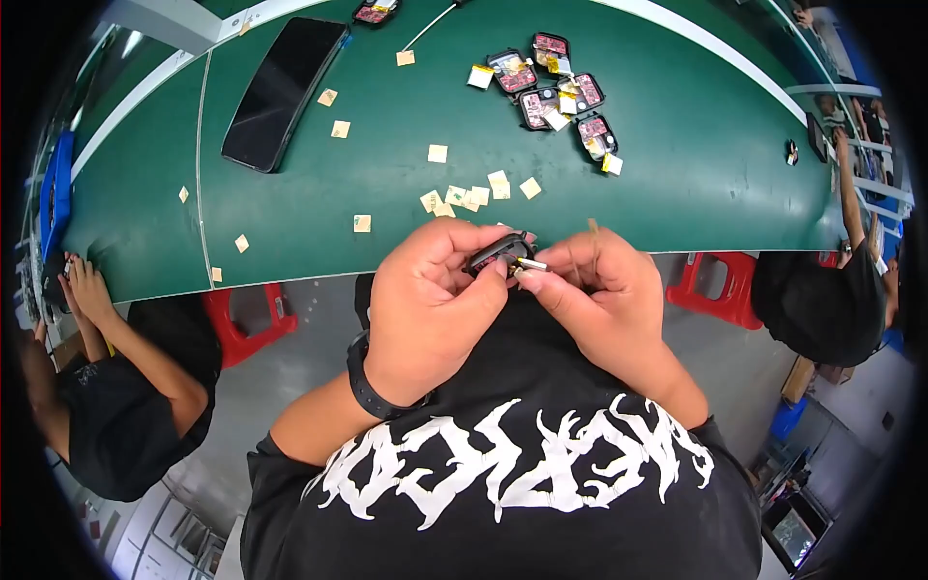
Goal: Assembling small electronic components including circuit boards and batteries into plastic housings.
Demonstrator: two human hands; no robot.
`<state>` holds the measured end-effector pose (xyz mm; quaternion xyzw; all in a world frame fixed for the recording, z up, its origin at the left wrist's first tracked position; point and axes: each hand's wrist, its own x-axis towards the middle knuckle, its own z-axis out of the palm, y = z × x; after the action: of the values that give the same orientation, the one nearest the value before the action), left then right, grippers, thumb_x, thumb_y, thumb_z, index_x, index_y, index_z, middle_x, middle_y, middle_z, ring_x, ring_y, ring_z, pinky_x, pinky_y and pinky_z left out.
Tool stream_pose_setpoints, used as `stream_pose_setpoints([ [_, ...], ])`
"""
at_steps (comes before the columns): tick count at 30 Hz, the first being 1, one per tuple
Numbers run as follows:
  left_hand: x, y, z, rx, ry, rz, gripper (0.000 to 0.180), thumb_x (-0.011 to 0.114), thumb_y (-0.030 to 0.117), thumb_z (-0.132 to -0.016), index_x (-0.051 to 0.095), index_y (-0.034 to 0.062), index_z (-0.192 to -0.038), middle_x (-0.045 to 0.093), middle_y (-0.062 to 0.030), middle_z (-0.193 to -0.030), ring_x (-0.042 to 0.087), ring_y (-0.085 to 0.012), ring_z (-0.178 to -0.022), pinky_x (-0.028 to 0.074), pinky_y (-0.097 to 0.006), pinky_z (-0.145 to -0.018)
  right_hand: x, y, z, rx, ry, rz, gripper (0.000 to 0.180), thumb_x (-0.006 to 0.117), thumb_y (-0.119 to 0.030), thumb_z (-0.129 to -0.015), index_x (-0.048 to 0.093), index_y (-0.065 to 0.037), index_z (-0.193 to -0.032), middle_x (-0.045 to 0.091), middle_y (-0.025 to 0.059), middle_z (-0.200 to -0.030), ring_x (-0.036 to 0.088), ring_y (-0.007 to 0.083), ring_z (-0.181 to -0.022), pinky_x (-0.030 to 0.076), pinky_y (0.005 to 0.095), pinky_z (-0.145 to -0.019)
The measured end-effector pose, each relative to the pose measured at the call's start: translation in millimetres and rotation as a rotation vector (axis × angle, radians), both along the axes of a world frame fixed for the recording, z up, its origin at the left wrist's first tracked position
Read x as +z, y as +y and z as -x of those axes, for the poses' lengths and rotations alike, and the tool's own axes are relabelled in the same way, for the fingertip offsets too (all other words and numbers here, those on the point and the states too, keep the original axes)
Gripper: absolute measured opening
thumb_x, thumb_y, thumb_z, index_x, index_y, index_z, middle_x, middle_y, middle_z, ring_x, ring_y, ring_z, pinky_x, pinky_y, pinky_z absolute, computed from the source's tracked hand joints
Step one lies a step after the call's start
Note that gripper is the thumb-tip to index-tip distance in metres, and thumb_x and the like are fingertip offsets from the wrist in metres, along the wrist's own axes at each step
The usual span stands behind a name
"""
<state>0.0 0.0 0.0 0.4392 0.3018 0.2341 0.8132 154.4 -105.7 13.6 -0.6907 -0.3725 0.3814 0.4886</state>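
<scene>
My left hand (430,290) is closed around a small black electronic device housing (480,258), thumb along its near side, just in front of the table edge. Between the thumb and fingers of my right hand (607,290) is the end of a small flat silver battery pouch (533,264), right against the housing. Whether wires join the two is hidden by my fingers. A thin tan piece (593,227) sticks up at my right index finger. Several cream adhesive squares (454,196) lie on the table just beyond my left hand.
The green table (319,217) holds a black phone (285,95) at the left. Several opened device housings with batteries (594,135) lie at the far right, and a thin screwdriver (430,26) at the back. Co-workers sit on both sides; red stools (720,290) stand below the edge.
</scene>
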Motion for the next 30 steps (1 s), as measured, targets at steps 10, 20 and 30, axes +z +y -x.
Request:
stream_pose_setpoints([
  [10,-2,-2,4,-0.059,-0.08,-0.015,0.028,0.049,-0.012,-0.099,0.055,-0.0089,-0.126,0.062,-0.0202,-0.131,0.062,-0.0215,-0.12,0.051,-0.035,-0.104,3,7,0,0.033,-0.301,-0.081,0.015,0.083,-0.005,-0.083,0.069,0.001,-0.085,0.068,0.007,-0.073,0.063,0.0122,-0.061,0.048,0.0268,-0.055],
  [20,-7,0,8,-0.106,-0.052,-0.13,0.031,0.05,-0.009,-0.101,0.052,-0.0092,-0.132,0.061,-0.0184,-0.135,0.06,-0.019,-0.122,0.047,-0.033,-0.107,11,9,8,0.016,-0.415,-0.035,0.009,0.079,-0.002,-0.084,0.071,0.001,-0.086,0.07,0.0094,-0.076,0.067,0.0188,-0.064,0.05,0.0304,-0.056],
  [30,-10,-3,14,-0.118,-0.062,-0.11,0.032,0.051,-0.008,-0.101,0.052,-0.0072,-0.133,0.059,-0.0197,-0.137,0.059,-0.0211,-0.125,0.046,-0.035,-0.109,15,10,10,0.032,-0.123,0.149,0.009,0.074,-0.005,-0.091,0.074,0.001,-0.098,0.074,0.0074,-0.082,0.068,0.0125,-0.072,0.052,0.0279,-0.063],
])
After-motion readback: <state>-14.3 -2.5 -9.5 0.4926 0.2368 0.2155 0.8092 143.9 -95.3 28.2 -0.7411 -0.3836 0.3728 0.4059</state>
